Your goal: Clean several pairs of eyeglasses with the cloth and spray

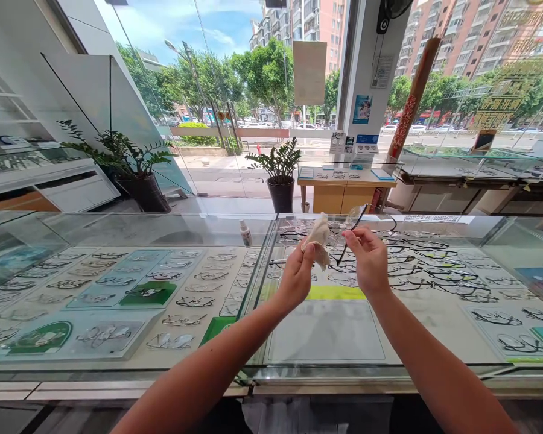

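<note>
My left hand [298, 272] pinches a pale cleaning cloth [319, 235] that stands up from the fingers and droops to the right. Close beside it, my right hand [371, 259] grips a pair of dark-framed eyeglasses [355, 218] between thumb and fingers. One clear lens shows above the fingertips, and a dark temple slants down to the left. The cloth and the glasses are a little apart. Both hands are above the glass display counter [326, 337], in which many eyeglass frames lie in rows. A small white spray bottle [245, 234] stands on the counter top, left of my left hand.
More eyeglasses [196, 301] lie under the glass at left, some on green and blue trays. Beyond the counter stand a potted plant [280, 196], another potted plant [145, 190] and a wooden display table [330, 191]. Large windows face a street.
</note>
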Motion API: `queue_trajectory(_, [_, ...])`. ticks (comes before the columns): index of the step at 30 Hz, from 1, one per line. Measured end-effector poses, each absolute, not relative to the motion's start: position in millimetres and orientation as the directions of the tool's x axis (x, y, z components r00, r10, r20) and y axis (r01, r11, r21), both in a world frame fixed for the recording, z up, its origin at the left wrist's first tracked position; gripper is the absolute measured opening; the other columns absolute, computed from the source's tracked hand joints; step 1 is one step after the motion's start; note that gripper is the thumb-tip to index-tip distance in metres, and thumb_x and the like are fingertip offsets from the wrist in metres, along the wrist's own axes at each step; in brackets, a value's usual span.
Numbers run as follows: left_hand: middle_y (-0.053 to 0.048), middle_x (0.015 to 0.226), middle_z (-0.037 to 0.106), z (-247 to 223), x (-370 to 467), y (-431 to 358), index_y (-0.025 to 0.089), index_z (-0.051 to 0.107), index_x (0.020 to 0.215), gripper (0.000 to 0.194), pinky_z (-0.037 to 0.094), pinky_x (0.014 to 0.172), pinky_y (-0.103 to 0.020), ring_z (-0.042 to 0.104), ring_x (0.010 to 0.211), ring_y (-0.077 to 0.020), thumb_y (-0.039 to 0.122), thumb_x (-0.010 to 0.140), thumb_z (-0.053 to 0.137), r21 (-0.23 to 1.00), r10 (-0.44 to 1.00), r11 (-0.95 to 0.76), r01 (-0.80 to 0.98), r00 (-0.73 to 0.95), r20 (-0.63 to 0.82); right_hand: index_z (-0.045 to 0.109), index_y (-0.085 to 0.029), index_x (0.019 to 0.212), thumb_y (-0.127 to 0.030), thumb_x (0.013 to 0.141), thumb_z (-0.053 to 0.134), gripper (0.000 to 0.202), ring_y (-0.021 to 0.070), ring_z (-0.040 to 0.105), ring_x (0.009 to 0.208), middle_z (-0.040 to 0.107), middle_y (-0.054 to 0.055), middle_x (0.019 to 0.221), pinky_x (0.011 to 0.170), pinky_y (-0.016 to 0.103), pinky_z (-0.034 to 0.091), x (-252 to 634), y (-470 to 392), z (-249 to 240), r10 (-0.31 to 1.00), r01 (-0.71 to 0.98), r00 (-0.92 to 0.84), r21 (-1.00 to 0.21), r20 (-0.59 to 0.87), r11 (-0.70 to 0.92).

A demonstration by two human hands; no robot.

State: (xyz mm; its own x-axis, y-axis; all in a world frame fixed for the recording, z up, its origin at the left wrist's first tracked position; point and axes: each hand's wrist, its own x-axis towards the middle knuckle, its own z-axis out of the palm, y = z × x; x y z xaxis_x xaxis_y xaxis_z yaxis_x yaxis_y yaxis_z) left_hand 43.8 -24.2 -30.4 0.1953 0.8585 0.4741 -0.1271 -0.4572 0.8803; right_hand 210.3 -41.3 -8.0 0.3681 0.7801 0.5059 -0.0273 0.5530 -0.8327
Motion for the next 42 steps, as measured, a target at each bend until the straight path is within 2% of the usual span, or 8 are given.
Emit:
queue_trajectory(3, [-0.013,0.161,0.059,-28.6,49.0,-45.1,0.022,0.056,0.159,0.056,0.032,0.133,-0.046,0.049,0.155,-0.0299,0.051,0.112,0.045,0.811,0.732,-0.584,-0.040,0.407,0.547,0.072,-0.023,0.083,-0.053,0.094,0.077,0.032,0.0199,0.059,0.085,0.062,0.002,0.087,0.081,0.035,0.050,194.1,-50.9,-14.3,0.732,0.103,0.431,-0.834,0.528,0.541])
queue_trajectory(9, [-0.013,0.170,0.050,-27.1,57.3,-59.6,0.025,0.043,0.168,0.059,0.030,0.135,-0.048,0.041,0.162,-0.0294,0.043,0.113,0.042,0.756,0.627,-0.653,-0.048,0.525,0.575,0.068,-0.024,0.085,-0.052,0.097,0.074,0.030,0.0207,0.058,0.085,0.059,0.003,0.089,0.081,0.036,0.049,187.0,-62.8,-12.3,0.648,0.187,0.537,-0.825,0.540,0.533])
queue_trajectory(15, [-0.014,0.135,0.075,-21.6,43.1,-58.0,0.023,0.072,0.139,0.050,0.050,0.110,-0.044,0.070,0.124,-0.0303,0.052,0.111,0.042,0.749,0.664,-0.662,0.027,0.483,0.570,0.066,-0.024,0.087,-0.051,0.097,0.073,0.030,0.0209,0.059,0.086,0.061,0.002,0.089,0.085,0.036,0.049,211.7,-54.4,-0.5,0.545,0.237,0.592,-0.774,0.594,0.587])
queue_trajectory(19, [-0.009,0.094,0.075,-17.7,40.1,-58.8,0.018,0.074,0.105,0.052,0.050,0.079,-0.032,0.066,0.083,-0.0206,0.056,0.112,0.038,0.841,0.651,-0.539,0.045,0.656,0.382,0.065,-0.025,0.091,-0.051,0.098,0.072,0.028,0.0206,0.062,0.089,0.066,0.003,0.092,0.089,0.035,0.049,227.6,-49.1,7.9,0.556,0.177,0.591,-0.767,0.584,0.617])
queue_trajectory(23, [-0.006,0.096,0.074,-27.5,48.9,-59.8,0.020,0.070,0.115,0.040,0.047,0.075,-0.029,0.065,0.083,-0.0192,0.050,0.111,0.044,0.838,0.540,-0.524,0.152,0.820,0.189,0.067,-0.025,0.098,-0.050,0.099,0.071,0.025,0.0233,0.068,0.106,0.075,0.007,0.106,0.097,0.038,0.051,230.0,-48.5,11.4,0.621,0.116,0.508,-0.762,0.597,0.637])
queue_trajectory(28, [-0.005,0.095,0.079,-52.8,58.4,-47.6,0.025,0.070,0.121,0.023,0.047,0.076,-0.032,0.072,0.087,-0.0245,0.031,0.102,0.058,0.642,0.569,-0.663,0.384,0.816,0.100,0.067,-0.025,0.103,-0.051,0.101,0.069,0.026,0.0249,0.070,0.109,0.079,0.009,0.112,0.104,0.044,0.052,226.1,-48.2,10.0,0.708,0.092,0.365,-0.780,0.605,0.619])
queue_trajectory(37, [-0.008,0.096,0.074,-37.0,35.2,-13.1,0.021,0.069,0.102,0.021,0.048,0.080,-0.035,0.068,0.089,-0.0232,0.036,0.106,0.055,0.441,0.646,-0.761,0.475,0.495,0.581,0.068,-0.027,0.101,-0.053,0.100,0.068,0.026,0.0249,0.072,0.104,0.078,0.005,0.101,0.103,0.044,0.053,230.0,-41.3,2.1,0.789,0.011,0.219,-0.810,0.574,0.586])
queue_trajectory(42, [-0.018,0.138,0.065,11.5,12.0,3.5,0.018,0.058,0.138,0.045,0.051,0.109,-0.049,0.063,0.128,-0.0309,0.033,0.097,0.069,0.138,0.307,-0.866,0.481,0.292,0.906,0.068,-0.026,0.092,-0.051,0.099,0.067,0.026,0.0232,0.070,0.093,0.076,0.003,0.090,0.095,0.041,0.053,234.1,-41.6,24.6,0.833,0.046,0.075,-0.836,0.549,0.547])
